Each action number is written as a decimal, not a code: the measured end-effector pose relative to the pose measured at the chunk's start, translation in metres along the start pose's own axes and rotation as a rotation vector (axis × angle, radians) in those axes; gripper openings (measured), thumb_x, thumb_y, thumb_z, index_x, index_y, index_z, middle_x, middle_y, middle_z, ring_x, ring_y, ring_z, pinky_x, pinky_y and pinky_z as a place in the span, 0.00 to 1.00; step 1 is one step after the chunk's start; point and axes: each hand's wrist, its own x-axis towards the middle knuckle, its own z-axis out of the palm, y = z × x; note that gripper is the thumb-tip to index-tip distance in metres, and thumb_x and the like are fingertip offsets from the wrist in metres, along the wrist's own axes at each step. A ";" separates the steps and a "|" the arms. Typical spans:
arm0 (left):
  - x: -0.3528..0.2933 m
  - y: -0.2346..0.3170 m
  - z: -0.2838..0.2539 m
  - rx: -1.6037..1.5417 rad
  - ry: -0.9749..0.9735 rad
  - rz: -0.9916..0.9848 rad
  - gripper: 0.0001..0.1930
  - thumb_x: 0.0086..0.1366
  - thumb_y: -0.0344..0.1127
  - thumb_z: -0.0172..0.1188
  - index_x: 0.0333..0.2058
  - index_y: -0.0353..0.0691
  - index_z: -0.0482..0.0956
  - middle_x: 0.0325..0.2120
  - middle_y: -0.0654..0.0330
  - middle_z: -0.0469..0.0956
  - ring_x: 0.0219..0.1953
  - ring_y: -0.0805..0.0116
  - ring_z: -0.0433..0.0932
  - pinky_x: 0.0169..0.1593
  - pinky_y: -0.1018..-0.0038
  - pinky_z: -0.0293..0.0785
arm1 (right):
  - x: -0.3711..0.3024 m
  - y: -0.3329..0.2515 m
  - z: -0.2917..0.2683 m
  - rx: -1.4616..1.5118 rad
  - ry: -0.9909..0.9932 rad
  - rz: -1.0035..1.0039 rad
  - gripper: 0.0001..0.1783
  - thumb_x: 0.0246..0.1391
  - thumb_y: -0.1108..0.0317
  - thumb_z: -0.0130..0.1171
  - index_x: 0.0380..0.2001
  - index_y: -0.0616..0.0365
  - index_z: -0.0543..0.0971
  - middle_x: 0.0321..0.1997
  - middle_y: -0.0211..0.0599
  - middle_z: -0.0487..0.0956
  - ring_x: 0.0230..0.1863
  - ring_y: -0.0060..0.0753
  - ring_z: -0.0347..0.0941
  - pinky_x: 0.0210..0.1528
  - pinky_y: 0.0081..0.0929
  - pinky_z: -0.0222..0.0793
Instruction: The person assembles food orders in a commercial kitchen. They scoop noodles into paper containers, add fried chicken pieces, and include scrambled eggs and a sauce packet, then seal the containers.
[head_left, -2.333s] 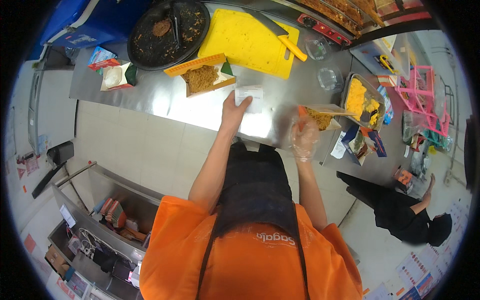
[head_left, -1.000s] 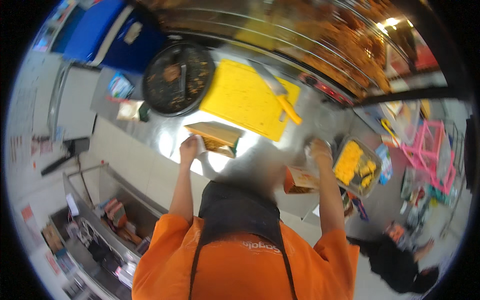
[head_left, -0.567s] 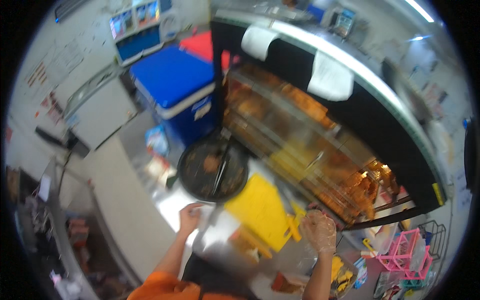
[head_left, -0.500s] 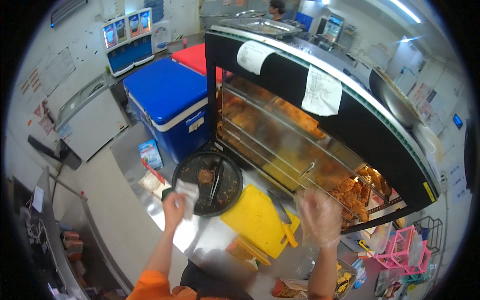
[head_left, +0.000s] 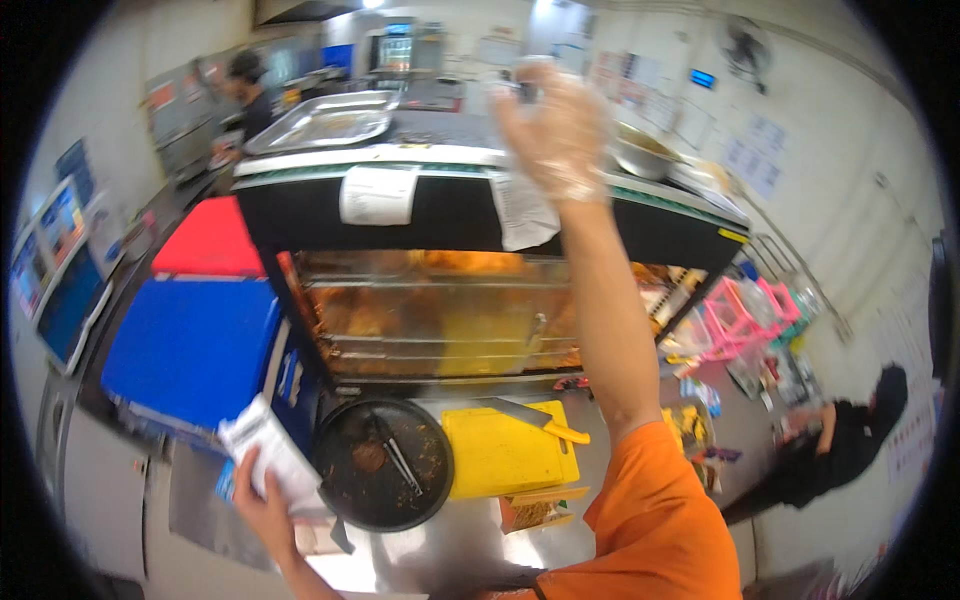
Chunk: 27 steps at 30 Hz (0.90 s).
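My left hand (head_left: 262,505) grips a white paper bag (head_left: 270,450) beside the round black pan (head_left: 335,500), at the counter's left. In the pan lie black tongs (head_left: 400,465) and a small brown piece among crumbs. My right hand (head_left: 560,130), in a clear plastic glove, is raised in front of the top of the heated display case (head_left: 440,225). Its thumb and fingers look apart, somewhat blurred, with nothing plainly held. Below, a knife with a yellow handle (head_left: 565,432) lies on the yellow cutting board (head_left: 490,470). An open carton (head_left: 530,512) stands in front of the board.
Blue (head_left: 190,335) and red (head_left: 205,240) coolers stand left of the case. On its top are a metal tray (head_left: 330,122), a metal bowl (head_left: 640,155) and hanging paper slips. Pink baskets (head_left: 735,320) sit at right. One person (head_left: 850,450) is at right, another (head_left: 250,100) behind.
My view has swung to the right. My right hand has risen from beside the cutting board to the case's top. The white bag in my left hand now shows at greater length.
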 end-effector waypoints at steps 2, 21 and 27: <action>-0.014 -0.032 -0.023 0.103 -0.005 -0.213 0.19 0.63 0.23 0.55 0.53 0.30 0.76 0.53 0.50 0.76 0.57 0.58 0.71 0.65 0.64 0.61 | -0.005 0.053 -0.044 0.037 0.093 0.351 0.25 0.51 0.48 0.64 0.40 0.61 0.81 0.35 0.49 0.83 0.42 0.48 0.80 0.50 0.42 0.73; -0.036 0.065 0.147 -0.220 -0.436 0.004 0.12 0.61 0.20 0.55 0.42 0.31 0.81 0.36 0.55 0.78 0.42 0.65 0.76 0.50 0.75 0.68 | -0.011 0.341 -0.103 -0.579 -0.788 -0.159 0.41 0.43 0.46 0.66 0.60 0.54 0.71 0.57 0.48 0.77 0.61 0.48 0.71 0.64 0.39 0.65; -0.070 0.223 0.260 -0.081 -0.551 0.396 0.20 0.59 0.25 0.60 0.52 0.34 0.77 0.41 0.50 0.76 0.40 0.61 0.77 0.45 0.72 0.72 | 0.005 0.377 -0.124 -0.478 -0.719 -0.184 0.31 0.43 0.49 0.64 0.46 0.61 0.78 0.46 0.52 0.81 0.52 0.50 0.76 0.55 0.41 0.71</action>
